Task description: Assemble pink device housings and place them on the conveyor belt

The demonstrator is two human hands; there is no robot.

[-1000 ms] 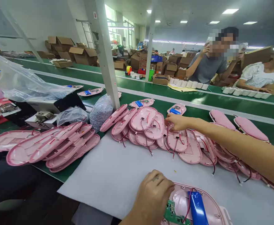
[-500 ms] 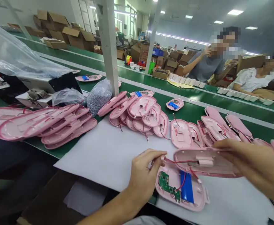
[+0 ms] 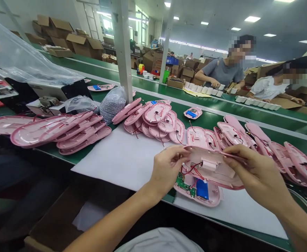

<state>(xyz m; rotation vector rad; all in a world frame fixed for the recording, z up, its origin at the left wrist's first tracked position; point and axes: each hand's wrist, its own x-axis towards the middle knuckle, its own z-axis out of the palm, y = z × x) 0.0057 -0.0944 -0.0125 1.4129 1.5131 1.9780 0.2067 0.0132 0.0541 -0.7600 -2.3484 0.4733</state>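
Between my two hands a pink plastic shell half (image 3: 223, 175) is held up, its inner side facing me, with red and black wires and a white block inside. My left hand (image 3: 169, 168) is closed on its left end. My right hand (image 3: 250, 168) pinches the right part of its upper rim. Below and partly behind it, a second pink shell half (image 3: 214, 200) lies on the white sheet (image 3: 127, 161). It carries a green circuit board (image 3: 186, 185) and a blue battery (image 3: 202, 190); the raised shell hides its upper part.
Pink shell halves with wires (image 3: 157, 113) are heaped behind my hands, with further stacks at left (image 3: 61, 133) and right (image 3: 295, 161). A bag of small screws (image 3: 113, 105) stands by a metal post (image 3: 122, 52). Across the green belt (image 3: 221, 113), two people sit by white parts (image 3: 203, 88).
My left hand has gone from the wire's end to the left end of the raised shell. My right hand's grip now shows clearly on the rim. The view has shifted slightly.
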